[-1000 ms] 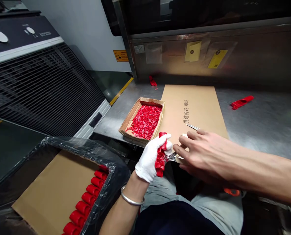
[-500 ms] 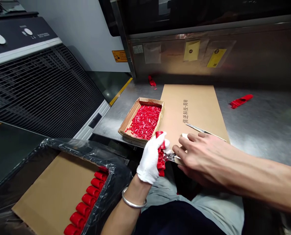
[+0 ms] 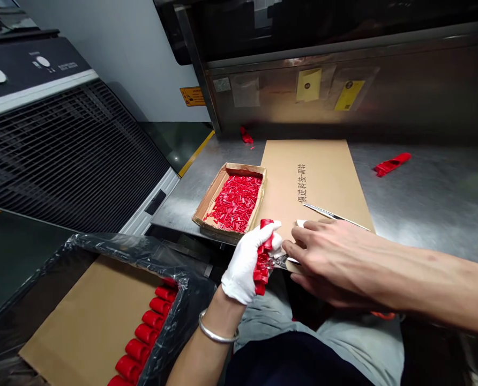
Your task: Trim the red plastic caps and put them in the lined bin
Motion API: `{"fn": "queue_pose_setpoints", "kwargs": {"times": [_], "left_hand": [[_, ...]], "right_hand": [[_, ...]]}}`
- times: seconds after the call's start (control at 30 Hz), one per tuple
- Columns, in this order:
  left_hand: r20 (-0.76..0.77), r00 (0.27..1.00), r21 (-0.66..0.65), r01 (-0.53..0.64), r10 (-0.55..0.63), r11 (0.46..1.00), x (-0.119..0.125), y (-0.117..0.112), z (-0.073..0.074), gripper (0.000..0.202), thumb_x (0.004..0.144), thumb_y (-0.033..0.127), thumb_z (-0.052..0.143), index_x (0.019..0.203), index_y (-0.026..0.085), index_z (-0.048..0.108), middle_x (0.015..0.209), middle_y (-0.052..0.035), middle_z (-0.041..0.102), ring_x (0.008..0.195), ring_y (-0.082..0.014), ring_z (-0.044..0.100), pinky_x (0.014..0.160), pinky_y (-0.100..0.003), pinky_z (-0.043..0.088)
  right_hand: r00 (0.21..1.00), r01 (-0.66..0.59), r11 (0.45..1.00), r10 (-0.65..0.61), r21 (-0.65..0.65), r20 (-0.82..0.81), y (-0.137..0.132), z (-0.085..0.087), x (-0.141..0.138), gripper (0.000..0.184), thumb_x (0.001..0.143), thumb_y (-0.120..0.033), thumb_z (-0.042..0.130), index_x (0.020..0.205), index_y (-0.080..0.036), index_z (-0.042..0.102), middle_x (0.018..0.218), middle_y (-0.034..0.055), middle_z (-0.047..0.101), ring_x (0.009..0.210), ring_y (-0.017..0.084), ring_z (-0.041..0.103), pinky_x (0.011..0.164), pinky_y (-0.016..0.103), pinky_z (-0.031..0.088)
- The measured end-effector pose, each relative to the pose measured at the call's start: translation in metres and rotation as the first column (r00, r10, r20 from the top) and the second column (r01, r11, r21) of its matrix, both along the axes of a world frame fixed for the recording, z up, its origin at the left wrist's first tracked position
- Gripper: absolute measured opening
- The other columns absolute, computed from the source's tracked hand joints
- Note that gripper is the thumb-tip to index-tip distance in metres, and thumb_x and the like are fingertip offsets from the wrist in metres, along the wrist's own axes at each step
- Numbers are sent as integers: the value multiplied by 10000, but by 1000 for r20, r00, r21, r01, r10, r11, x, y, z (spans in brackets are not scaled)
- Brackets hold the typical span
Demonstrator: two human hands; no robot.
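Note:
My left hand [image 3: 245, 262], in a white glove, is closed round a red plastic part [image 3: 262, 268] and holds it upright over my lap. On the part's right side rests the bright metal head of a pliers-like hand tool [image 3: 279, 261]. My bare right hand [image 3: 317, 254] is closed round that tool, and its fingers hide most of it. Something white [image 3: 300, 222] shows just above the right fingers. Beyond them a slim knife-like tool [image 3: 323, 212] lies on a cardboard sheet [image 3: 315, 166]. A cardboard tray [image 3: 211, 195] of small red offcuts [image 3: 237, 201] stands left of the sheet.
Two red pieces lie on the metal table [image 3: 408, 198]: one at the back [image 3: 246, 135], one on the right [image 3: 391, 164]. Lower left, a box lined with black plastic [image 3: 114, 241] holds a row of red parts [image 3: 146, 333] on cardboard. A grilled machine [image 3: 70, 155] stands behind it.
My left hand has tilted the red part, its top now leaning right. The right hand stays closed on the tool beside it. An orange-red edge now shows under the right forearm.

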State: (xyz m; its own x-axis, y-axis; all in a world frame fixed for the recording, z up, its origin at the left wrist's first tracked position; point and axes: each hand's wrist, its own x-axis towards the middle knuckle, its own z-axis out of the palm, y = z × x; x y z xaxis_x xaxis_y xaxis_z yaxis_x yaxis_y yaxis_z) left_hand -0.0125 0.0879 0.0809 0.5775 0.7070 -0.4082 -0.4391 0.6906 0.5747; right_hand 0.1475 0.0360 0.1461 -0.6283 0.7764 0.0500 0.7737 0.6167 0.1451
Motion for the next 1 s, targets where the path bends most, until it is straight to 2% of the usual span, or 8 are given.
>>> {"fn": "queue_pose_setpoints", "kwargs": {"times": [0.07,0.2,0.43,0.57,0.63,0.73,0.9,1.0], "left_hand": [[12,1000,18,-16,15,1000,1,-1,0,353,827,281,726,620,152,471,580,45,400,519,-51,344,511,-179,302],[-2,996,9,-94,94,996,3,-3,5,343,825,294,726,652,163,461,561,56,384,494,-50,336,482,-168,298],[1,988,-97,-154,155,983,-4,4,5,151,863,222,671,944,138,574,607,47,466,497,-62,385,482,-165,340],[22,988,-126,-150,154,981,-11,12,14,131,871,229,664,901,141,573,607,47,461,481,-60,392,467,-168,331],[20,986,-107,-165,168,981,-14,15,20,145,851,227,690,878,137,580,616,44,468,490,-58,409,469,-163,328],[15,983,-45,-182,182,982,-17,19,24,163,822,221,721,828,136,581,619,45,462,502,-56,415,491,-162,340],[14,990,48,-141,140,989,-16,22,22,203,809,250,730,754,129,577,602,48,437,490,-54,382,507,-188,335],[-3,988,36,-154,154,987,-14,23,21,241,795,264,742,713,137,554,586,55,433,472,-48,367,496,-195,310]], "right_hand": [[1000,25,999,-26,-39,-6,0,2,-2,231,907,-394,512,900,-184,609,838,70,588,688,215,532,606,360,297],[996,18,993,-7,-120,90,2,4,-5,147,903,-313,571,874,-179,624,785,56,593,624,186,516,553,342,232],[991,-8,994,22,-109,128,11,-1,-7,104,913,-265,598,941,-171,633,745,42,598,548,140,490,511,345,111],[999,34,987,-28,-159,40,21,4,-8,143,920,-314,554,855,-195,601,733,23,590,535,132,456,515,327,135],[1000,-6,990,3,-138,-18,26,9,-9,174,921,-346,522,847,-201,584,759,26,587,569,142,464,528,318,153],[999,-40,995,39,-89,-12,32,16,-12,149,889,-347,547,853,-206,578,770,28,571,571,152,452,537,318,146],[998,-62,998,62,-6,-16,33,20,-18,117,837,-328,599,818,-220,558,743,23,559,529,151,390,531,332,96],[995,-94,995,94,30,-16,33,18,-17,64,825,-259,587,809,-214,545,716,14,553,515,140,371,523,332,90]]}}
